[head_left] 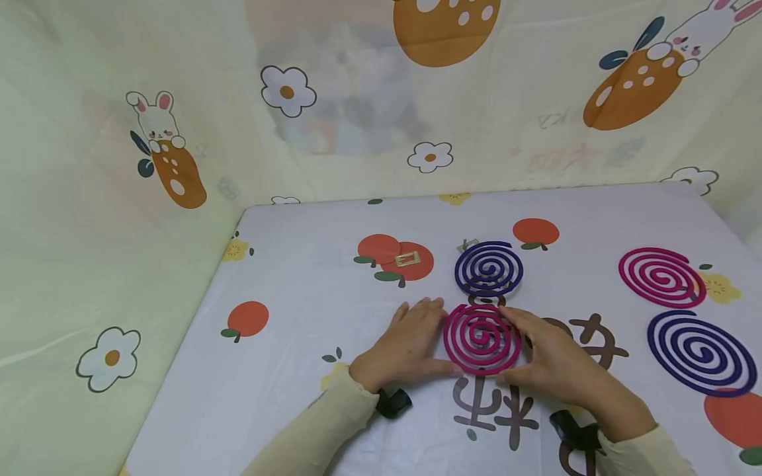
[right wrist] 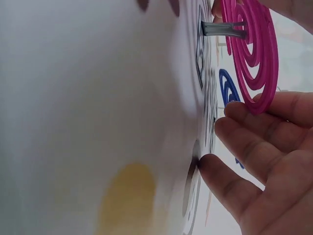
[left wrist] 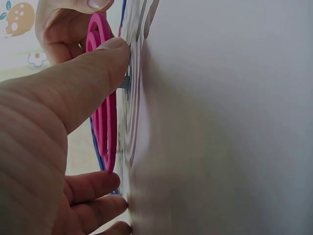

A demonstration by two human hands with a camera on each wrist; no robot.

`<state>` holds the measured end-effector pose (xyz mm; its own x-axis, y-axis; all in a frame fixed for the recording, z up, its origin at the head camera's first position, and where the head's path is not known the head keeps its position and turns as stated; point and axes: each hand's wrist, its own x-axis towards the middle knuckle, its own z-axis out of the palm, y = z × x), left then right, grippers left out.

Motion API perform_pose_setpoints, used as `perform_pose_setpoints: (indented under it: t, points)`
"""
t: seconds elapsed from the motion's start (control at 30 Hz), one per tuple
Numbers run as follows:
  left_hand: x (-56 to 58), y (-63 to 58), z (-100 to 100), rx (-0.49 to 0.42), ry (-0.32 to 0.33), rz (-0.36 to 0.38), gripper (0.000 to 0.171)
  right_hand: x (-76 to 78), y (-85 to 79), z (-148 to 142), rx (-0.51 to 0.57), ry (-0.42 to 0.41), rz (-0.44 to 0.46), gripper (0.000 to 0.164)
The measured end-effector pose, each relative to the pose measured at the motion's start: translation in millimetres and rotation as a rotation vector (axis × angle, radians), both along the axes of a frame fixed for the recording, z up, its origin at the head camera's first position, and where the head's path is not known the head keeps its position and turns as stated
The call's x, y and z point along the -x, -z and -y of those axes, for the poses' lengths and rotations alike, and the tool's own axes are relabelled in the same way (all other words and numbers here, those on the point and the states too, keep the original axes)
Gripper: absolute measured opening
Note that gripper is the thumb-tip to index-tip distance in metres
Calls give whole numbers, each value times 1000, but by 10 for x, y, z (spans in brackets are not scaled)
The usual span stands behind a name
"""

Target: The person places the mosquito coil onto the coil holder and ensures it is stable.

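A pink mosquito coil [head_left: 482, 338] lies flat between my two hands at the middle of the table. My left hand [head_left: 411, 350] holds its left edge, thumb at the near side and fingers along the far side. My right hand [head_left: 562, 363] grips the right edge between thumb and index finger. In the right wrist view, a small metal stand [right wrist: 222, 29] reaches from the tablecloth to the coil's centre, and the coil's rim sits raised above the cloth. The left wrist view shows the thumb [left wrist: 98, 73] over the coil's edge.
Just beyond is a blue coil [head_left: 489, 269], with a metal piece [head_left: 467, 246] beside it. Another metal stand [head_left: 407, 258] lies farther left. On the right, a second pink coil [head_left: 662, 277] and a second blue coil [head_left: 702, 354] lie close together. A printed cloth wall [head_left: 351, 172] rises behind.
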<state>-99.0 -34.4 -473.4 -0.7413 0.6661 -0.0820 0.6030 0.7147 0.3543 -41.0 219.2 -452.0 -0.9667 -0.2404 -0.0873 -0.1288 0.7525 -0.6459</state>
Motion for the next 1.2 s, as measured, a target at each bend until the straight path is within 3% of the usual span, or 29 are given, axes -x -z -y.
perform_pose_setpoints:
  t: [0.73,1.2]
  points:
    - [17,-1,-196,60,-31,12,89,33,38,-217,92,-34,-26,105]
    - [16,-7,-228,58,-42,12,83,54,46,-285,82,-22,-6,105]
